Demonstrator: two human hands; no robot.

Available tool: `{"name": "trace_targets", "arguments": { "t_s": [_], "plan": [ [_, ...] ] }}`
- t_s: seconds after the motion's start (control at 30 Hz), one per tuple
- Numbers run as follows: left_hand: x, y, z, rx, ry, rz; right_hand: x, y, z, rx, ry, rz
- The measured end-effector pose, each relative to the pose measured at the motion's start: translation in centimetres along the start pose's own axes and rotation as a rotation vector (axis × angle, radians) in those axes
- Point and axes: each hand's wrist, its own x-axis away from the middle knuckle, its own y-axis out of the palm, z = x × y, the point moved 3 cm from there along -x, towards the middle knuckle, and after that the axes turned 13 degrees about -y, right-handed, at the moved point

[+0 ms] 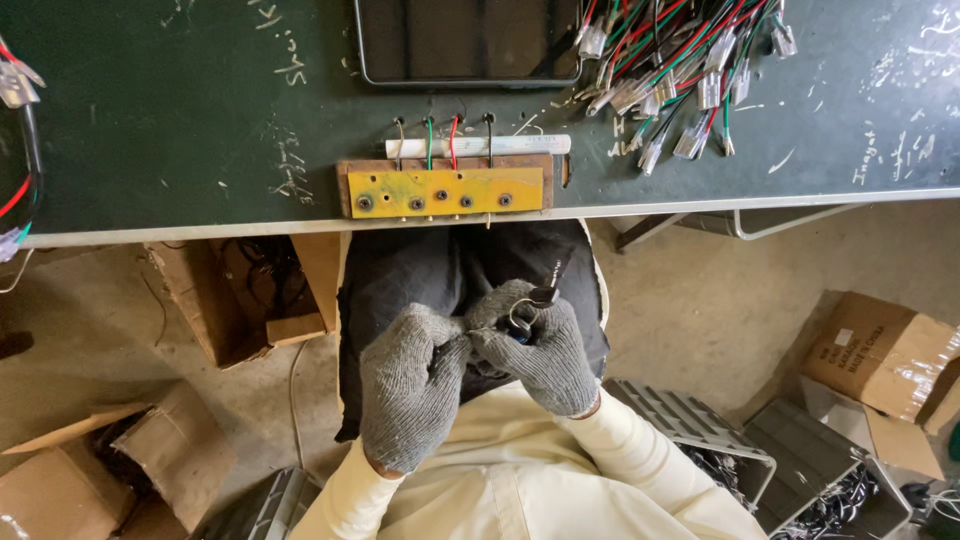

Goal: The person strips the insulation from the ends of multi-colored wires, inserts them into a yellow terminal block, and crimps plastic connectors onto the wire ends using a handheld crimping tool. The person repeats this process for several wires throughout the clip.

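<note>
Gloved hands over lap, below counter (150, 120) edge.
Left hand (412, 385) and right hand (540, 350): fingers pinching small dark-handled tool (530, 305), long axis slanting up-right toward yellow jig (445, 190).

Soft, even daylight fills the overhead view, with no hard shadows and only a faint sheen on the dark green table (180, 120) and the black tray (465, 40). Deeper shade pools beneath the table's edge, over the person's lap. Focus is sharp centrally; wide-angle distortion bows the table edge and stretches the corners.
</note>
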Motion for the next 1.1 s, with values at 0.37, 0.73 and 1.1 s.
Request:
{"name": "trace_targets", "arguments": {
  "t_s": [0.37, 0.73, 1.1],
  "plan": [
    [-0.10, -0.13, -0.04, 0.041, -0.092, 0.027, -0.16, 0.62, -0.67, -0.256, 0.149, 0.081],
    [-0.14, 0.23, 0.30, -0.015, -0.017, 0.030, -0.64, -0.09, -0.33, -0.008, 0.075, 0.003],
    [-0.45, -0.18, 0.38, 0.042, -0.065, 0.033, -0.33, 0.05, -0.11, -0.031, -0.004, 0.038]
  ]
}}
